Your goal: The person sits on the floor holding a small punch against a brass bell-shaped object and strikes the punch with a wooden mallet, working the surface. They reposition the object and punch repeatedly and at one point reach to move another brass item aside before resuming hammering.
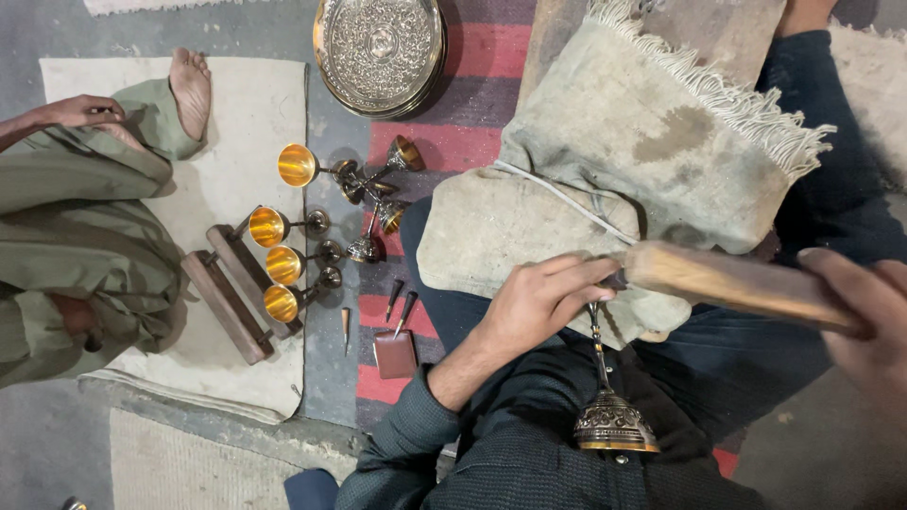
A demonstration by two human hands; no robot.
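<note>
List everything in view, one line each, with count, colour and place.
Goblets: about eight, brass with gold insides, lying on the floor left of centre.
Engraved round tray: one, silvery brass, top centre.
Wooden blocks: two, brown, beside the goblets.
Small chisels: about three, dark, on the striped rug.
Folded cloth pad: one, grey-beige, fringed, on the lap.
Engraved goblet: one, dark brass, at the lap with its stem toward the left hand.
Wooden mallet: one, brown.
Another person: one, green clothes, seated left.
Left hand: at the goblet stem.
Right hand: grips the mallet.
</note>
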